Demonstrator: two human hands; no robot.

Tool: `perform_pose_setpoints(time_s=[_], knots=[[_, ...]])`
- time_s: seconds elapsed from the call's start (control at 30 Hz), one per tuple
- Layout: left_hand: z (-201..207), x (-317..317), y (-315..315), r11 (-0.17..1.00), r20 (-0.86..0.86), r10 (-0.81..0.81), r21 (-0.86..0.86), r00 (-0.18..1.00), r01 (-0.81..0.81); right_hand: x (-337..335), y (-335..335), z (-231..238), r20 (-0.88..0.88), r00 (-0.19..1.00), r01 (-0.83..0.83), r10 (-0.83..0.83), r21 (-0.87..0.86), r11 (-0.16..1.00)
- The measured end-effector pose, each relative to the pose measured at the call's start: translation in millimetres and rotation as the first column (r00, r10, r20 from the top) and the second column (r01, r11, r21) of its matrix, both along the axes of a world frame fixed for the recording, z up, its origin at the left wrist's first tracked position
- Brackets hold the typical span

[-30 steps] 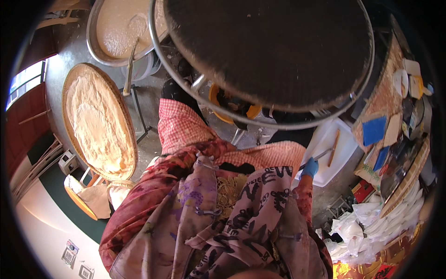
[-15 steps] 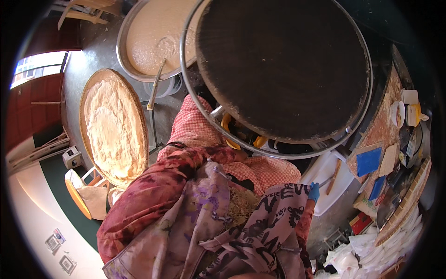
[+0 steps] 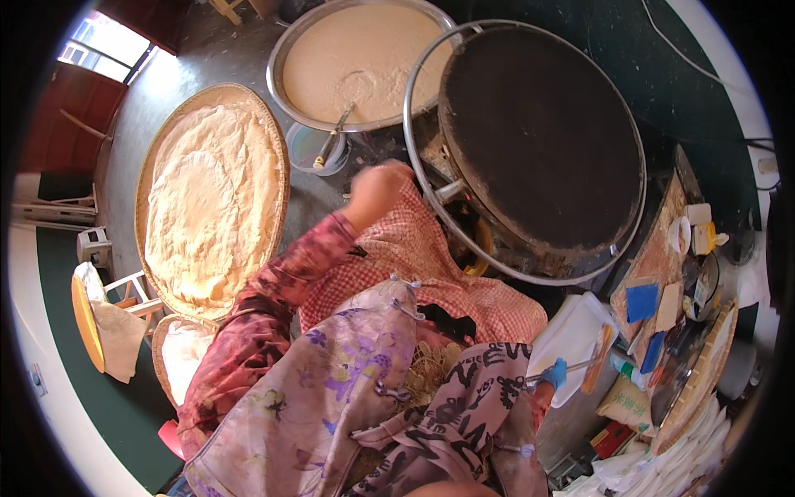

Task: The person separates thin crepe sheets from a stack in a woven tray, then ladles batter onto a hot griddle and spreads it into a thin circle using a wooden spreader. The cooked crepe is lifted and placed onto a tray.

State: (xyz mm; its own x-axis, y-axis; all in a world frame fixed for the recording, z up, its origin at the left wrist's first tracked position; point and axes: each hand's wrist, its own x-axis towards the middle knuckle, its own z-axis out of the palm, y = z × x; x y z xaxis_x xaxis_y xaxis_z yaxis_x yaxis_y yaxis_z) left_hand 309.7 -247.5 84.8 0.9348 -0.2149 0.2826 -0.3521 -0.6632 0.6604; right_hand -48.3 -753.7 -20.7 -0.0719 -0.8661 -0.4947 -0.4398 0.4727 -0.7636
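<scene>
My left hand (image 3: pixel 379 192), bare and smeared by motion, is raised over the red checked cloth on my lap, just left of the metal ring around a round black griddle (image 3: pixel 542 141). Its fingers are too blurred to read. My right hand (image 3: pixel 553 374), in a blue glove, is low on the right, closed around a thin metal rod (image 3: pixel 584 365) beside a white plastic tub (image 3: pixel 563 335). Behind the left hand stands a wide metal basin (image 3: pixel 364 58) of pale batter. A long-handled ladle (image 3: pixel 334 137) leans out of it over a clear plastic bucket (image 3: pixel 305 142).
Thin pale sheets (image 3: pixel 203 215) lie stacked on a large round woven tray at left. A stool (image 3: pixel 132 302) stands near it. On the right, a board (image 3: pixel 654 248) holds blue pads and small containers. White plastic bags (image 3: pixel 654 464) pile up at lower right.
My left hand has come into sight, rising from my lap toward the griddle's ring. The view has swung, so the basin and griddle sit farther right. My right hand still grips the rod.
</scene>
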Motion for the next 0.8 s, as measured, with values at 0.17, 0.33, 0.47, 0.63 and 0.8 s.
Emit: perform_pose_setpoints(time_s=[0.17,0.33,0.47,0.63,0.8], knots=[[-27,62,88,0.72,0.036,0.545,0.491,0.838,-0.49,-10,-2,-11,-0.037,0.989,0.14,-0.141,-0.035,0.99],[-110,117,121,0.933,-0.762,0.35,0.234,0.545,-0.273,-16,-19,-9,0.083,0.991,0.1,-0.103,0.038,0.994],[-134,182,125,0.458,-0.777,-0.568,-0.572,0.271,-0.681,-8,-23,-4,0.069,0.99,0.124,-0.125,0.015,0.992],[-44,203,109,0.573,-0.276,-0.583,-0.807,0.764,0.145,6,-17,6,0.039,0.989,0.142,-0.141,-0.015,0.99],[45,184,143,0.932,-0.901,0.039,-0.123,0.432,-0.341,12,-15,11,0.028,0.986,0.164,-0.163,-0.027,0.986]])
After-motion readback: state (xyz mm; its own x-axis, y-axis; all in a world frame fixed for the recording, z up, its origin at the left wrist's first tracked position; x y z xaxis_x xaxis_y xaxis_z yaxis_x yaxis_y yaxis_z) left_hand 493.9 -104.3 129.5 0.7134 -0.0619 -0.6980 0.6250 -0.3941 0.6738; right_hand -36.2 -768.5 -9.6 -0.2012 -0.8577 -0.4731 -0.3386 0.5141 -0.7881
